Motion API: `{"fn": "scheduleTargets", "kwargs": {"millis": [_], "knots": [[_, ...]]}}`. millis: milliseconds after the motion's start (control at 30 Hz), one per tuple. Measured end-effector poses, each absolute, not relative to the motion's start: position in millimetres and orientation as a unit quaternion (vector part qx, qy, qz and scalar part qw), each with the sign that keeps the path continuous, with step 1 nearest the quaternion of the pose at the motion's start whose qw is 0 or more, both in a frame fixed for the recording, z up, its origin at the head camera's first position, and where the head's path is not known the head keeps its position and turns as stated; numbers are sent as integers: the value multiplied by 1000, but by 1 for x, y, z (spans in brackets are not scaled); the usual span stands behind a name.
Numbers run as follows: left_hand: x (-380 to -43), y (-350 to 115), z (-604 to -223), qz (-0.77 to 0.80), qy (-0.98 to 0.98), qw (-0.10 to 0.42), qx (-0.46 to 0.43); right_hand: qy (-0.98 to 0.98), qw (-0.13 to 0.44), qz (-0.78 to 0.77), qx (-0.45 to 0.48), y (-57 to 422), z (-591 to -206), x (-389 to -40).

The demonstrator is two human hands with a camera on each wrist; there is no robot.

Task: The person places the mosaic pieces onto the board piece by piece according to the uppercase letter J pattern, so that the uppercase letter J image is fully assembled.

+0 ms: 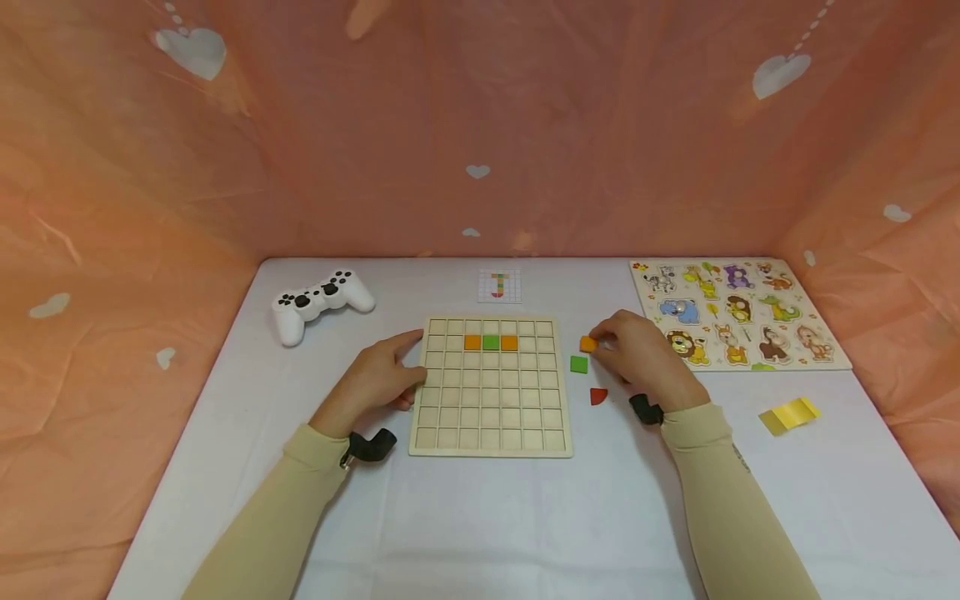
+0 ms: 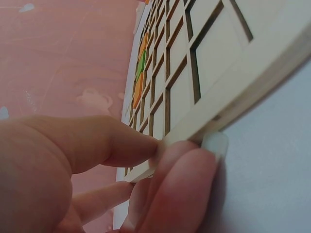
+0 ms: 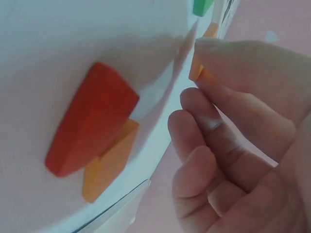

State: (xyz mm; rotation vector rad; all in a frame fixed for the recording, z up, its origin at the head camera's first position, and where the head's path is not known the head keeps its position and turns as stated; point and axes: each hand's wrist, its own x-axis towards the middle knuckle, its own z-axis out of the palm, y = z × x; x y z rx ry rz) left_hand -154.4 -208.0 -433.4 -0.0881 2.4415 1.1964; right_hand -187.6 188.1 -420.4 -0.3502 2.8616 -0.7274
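A wooden grid board [image 1: 491, 398] lies in the middle of the table. In its second row sit an orange tile [image 1: 472, 342], a green tile [image 1: 491, 342] and another orange tile [image 1: 509, 343]. My left hand [image 1: 378, 375] holds the board's left edge between thumb and fingers. Right of the board, my right hand [image 1: 637, 354] pinches an orange square tile [image 1: 588, 344] by its sides. Close to it lie a loose green tile [image 1: 579, 364] and a red quarter-round piece [image 1: 598, 396]. The right wrist view shows a further orange piece [image 3: 112, 160] behind the red one.
Behind the board lies a small card [image 1: 499, 286] with a coloured J on a grid. A white game controller [image 1: 322, 304] sits at the back left. An animal puzzle board [image 1: 738, 312] lies at the back right, with a shiny yellow piece [image 1: 790, 415] in front of it.
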Motion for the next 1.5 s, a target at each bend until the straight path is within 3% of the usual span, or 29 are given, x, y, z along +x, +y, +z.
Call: {"fn": "scheduleTargets", "kwargs": {"millis": [367,1033,1500], "knots": [[-154,-209,-433,423,882,206,-33,954,86,-259,-122,165,-419,-183],[-153,-206,-432,435,876,207,-33,935,67,-230,-262,75,-416,-184],[-153,-206,-434,431,877,209,-41,940,49,-190,-278,61,-422,-179]]}}
